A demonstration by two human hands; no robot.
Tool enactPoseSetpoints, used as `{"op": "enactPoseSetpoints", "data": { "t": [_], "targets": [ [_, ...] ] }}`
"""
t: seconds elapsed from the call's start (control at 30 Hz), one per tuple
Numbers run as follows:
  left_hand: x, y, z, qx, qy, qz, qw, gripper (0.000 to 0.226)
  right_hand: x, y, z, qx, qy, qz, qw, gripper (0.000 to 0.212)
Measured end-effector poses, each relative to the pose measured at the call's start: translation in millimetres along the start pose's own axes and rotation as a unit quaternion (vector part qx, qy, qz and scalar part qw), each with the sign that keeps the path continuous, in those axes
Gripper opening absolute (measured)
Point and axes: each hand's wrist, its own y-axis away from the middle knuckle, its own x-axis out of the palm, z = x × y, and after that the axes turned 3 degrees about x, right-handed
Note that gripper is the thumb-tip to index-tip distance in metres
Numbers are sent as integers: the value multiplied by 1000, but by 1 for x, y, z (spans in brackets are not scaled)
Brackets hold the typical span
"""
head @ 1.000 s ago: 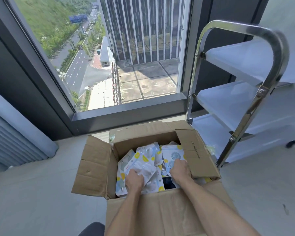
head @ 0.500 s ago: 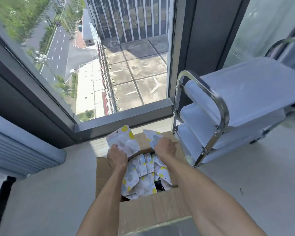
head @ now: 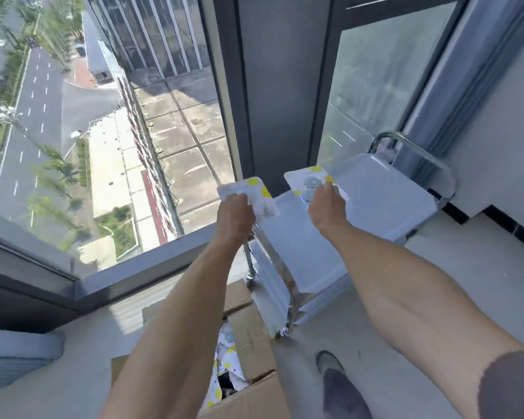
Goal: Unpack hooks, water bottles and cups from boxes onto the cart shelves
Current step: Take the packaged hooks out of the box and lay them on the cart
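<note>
left grip (head: 236, 210) on hook pack (head: 251, 195), upright

Floor (head: 436, 297) bears cart (head: 375, 201) (beside) open box (head: 251, 337).

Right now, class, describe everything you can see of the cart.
The cart is a trolley with pale, plastic-looking shelves stacked in tiers and shiny metal tube handles and uprights. It stands on the pale floor by the window, beside the open cardboard box. The top shelf looks bare; both hands hold packets above it.
</note>
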Motion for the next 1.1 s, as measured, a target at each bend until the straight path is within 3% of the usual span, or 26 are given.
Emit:
{"op": "enactPoseSetpoints", "data": {
  "t": [0.17, 0.33, 0.57, 0.7, 0.83, 0.97, 1.03, 1.1],
  "targets": [
    [104, -106, -46, -55, -22, 42, 997, 10, 79, -94, -49, -11, -5, 49, 999, 25],
    [224, -113, -45, -95, -36, 150, 983, 16, 161, -132, -108, -9, 30, 130, 991, 27],
    [284, -103, -20, -153, -49, 169, 973, 7, 222, -146, -133, -27, 43, 196, 979, 23],
    [261, -105, -31, -138, -67, 143, 978, 16, 212, -143, -115, 26, -7, 130, 991, 24],
    [173, -143, -28, -101, -62, 28, 993, 20, 162, -156, -49, 81, -164, 77, 980, 25],
    [70, -129, 34, -200, -13, -128, 971, 23, 98, -146, 55, 53, -258, 23, 964, 26],
    [40, -84, 87, -265, -16, -131, 955, 19, 79, -116, 103, 12, -272, 5, 962, 26],
    [32, -24, 149, -319, -28, -86, 943, 15, 79, -68, 147, -53, -264, -6, 963, 26]
  ]
}}
